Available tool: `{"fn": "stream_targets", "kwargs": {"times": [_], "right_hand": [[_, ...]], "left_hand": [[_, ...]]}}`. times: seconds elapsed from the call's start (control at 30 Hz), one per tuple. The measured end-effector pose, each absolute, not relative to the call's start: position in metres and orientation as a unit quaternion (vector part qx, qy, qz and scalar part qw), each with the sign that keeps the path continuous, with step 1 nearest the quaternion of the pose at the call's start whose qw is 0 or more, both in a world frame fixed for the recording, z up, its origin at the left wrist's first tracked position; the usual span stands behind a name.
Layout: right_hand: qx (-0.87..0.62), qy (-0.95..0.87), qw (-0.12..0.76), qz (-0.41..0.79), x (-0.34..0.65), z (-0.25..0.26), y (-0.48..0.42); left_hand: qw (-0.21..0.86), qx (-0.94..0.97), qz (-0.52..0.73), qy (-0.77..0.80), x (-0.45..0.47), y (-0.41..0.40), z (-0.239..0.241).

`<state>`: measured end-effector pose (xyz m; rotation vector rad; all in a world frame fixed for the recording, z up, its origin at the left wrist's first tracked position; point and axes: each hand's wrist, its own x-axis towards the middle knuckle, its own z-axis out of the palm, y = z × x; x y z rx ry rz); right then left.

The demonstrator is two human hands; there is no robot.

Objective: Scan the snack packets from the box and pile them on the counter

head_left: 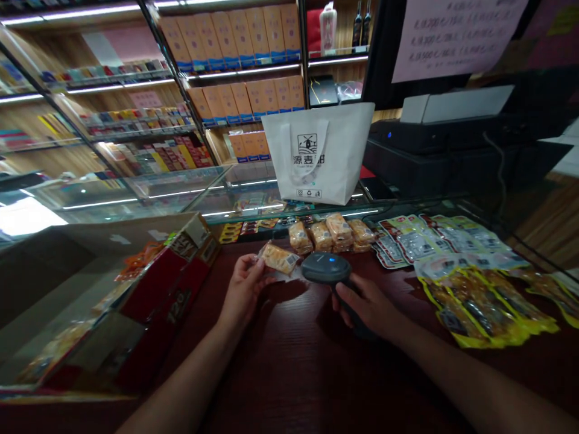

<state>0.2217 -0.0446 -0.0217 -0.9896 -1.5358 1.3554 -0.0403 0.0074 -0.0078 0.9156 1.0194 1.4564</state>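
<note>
My left hand (244, 289) pinches a small orange snack packet (278, 257) and holds it up just left of a barcode scanner. My right hand (368, 304) is wrapped round the handle of the dark scanner (326, 267), whose head shows a blue light and points at the packet. Both hover over a dark red wooden counter (289, 361). Several more of the same small packets (332, 233) lie in a row just beyond the scanner.
An open red cardboard box (158, 301) lies at the left. Yellow snack bags (479, 301) and silver-red sachets (420, 241) spread at the right. A white paper bag (321, 150) stands on the glass case behind, beside a black printer (452, 138). Shelves of goods fill the background.
</note>
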Motion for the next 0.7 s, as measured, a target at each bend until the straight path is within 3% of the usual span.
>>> {"fn": "stream_targets", "kwargs": {"times": [0.7], "right_hand": [[-0.403, -0.654, 0.421, 0.483, 0.225, -0.016, -0.047]], "left_hand": [[0.482, 0.402, 0.654, 0.424, -0.044, 0.016, -0.022]]}}
